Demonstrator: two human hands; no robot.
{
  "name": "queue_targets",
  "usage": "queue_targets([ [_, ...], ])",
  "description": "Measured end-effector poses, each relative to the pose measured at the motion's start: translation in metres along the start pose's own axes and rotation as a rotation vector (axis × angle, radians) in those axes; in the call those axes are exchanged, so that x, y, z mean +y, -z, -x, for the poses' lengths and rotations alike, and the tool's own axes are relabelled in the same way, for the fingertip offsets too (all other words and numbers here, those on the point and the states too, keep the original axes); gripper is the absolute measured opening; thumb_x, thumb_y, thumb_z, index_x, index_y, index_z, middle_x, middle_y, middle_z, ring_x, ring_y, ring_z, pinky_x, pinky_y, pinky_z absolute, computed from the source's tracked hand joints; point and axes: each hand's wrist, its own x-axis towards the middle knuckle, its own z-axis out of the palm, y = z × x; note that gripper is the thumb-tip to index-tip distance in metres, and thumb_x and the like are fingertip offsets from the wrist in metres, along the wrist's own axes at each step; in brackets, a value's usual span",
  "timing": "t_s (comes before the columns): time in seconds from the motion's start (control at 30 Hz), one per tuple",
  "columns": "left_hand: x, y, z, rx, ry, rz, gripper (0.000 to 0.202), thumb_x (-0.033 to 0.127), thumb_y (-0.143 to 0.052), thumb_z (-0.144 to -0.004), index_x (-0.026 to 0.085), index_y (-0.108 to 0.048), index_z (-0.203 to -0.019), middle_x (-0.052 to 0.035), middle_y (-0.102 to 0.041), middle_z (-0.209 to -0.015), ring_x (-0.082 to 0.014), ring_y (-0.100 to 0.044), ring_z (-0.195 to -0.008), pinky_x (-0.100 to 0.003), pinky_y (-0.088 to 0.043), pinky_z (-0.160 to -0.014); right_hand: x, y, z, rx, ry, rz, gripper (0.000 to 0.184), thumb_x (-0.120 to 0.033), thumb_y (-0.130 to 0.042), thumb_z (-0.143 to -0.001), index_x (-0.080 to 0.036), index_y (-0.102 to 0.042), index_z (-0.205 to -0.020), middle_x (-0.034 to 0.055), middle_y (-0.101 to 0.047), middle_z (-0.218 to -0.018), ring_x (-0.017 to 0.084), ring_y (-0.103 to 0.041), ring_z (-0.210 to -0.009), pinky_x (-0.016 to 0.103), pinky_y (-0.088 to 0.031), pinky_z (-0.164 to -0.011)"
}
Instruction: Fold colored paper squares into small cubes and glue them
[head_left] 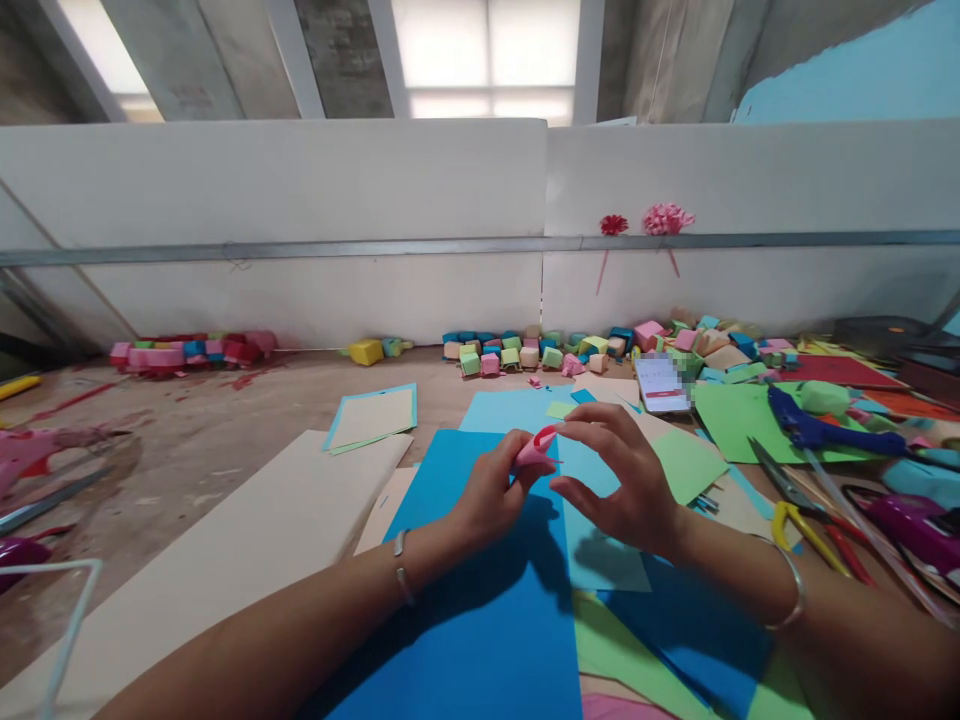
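Observation:
My left hand (491, 495) is closed round a small rolled pink paper piece (535, 448), holding it above a blue paper sheet (480, 620). My right hand (622, 475) is curled beside it, its fingertips touching the top of the pink piece. Both wrists wear thin bangles. A light blue sheet (600, 555) lies under the hands.
Rows of small folded paper cubes (525, 352) line the white back wall. A phone (661, 383), green paper (731, 418), blue glue gun (817, 430), yellow-handled scissors (787, 495) lie at right. Cream sheets (247, 540) at left, pink tool (45, 445) far left.

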Motion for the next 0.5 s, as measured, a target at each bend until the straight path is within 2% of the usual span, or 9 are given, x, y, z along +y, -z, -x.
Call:
queue_targets([
  [0.2,-0.006,-0.002,0.004,-0.068,-0.045,-0.167,0.007,0.019,-0.049,-0.086,0.017,-0.055,-0.087,-0.0007,-0.061,-0.076,-0.0132,-0.051,-0.065,-0.025,-0.037,-0.06,-0.002,-0.002,-0.002,-0.03,-0.001,-0.029,0.008,-0.017,-0.064,-0.087,-0.019,-0.061,-0.094,0.0066,-0.06,-0.088,0.019,-0.058,-0.085,0.035,-0.051,-0.074],
  [0.33,-0.016,0.0,0.0,-0.079,-0.124,-0.149,0.012,0.016,-0.047,-0.086,0.017,-0.058,-0.09,-0.0028,-0.064,-0.083,-0.0135,-0.053,-0.068,-0.025,-0.04,-0.064,0.0,0.006,-0.008,-0.165,0.035,-0.096,0.008,-0.016,-0.058,-0.089,-0.018,-0.063,-0.096,0.0082,-0.059,-0.09,0.019,-0.056,-0.085,0.035,-0.051,-0.073],
  [0.5,-0.025,0.002,-0.005,-0.099,-0.153,-0.102,0.015,0.015,-0.046,-0.086,0.016,-0.061,-0.088,-0.0043,-0.066,-0.083,-0.0147,-0.056,-0.071,-0.027,-0.044,-0.068,0.004,0.014,-0.016,-0.252,0.134,-0.001,0.013,-0.015,-0.053,-0.092,-0.016,-0.065,-0.096,0.0101,-0.061,-0.09,0.019,-0.056,-0.085,0.035,-0.05,-0.072],
])
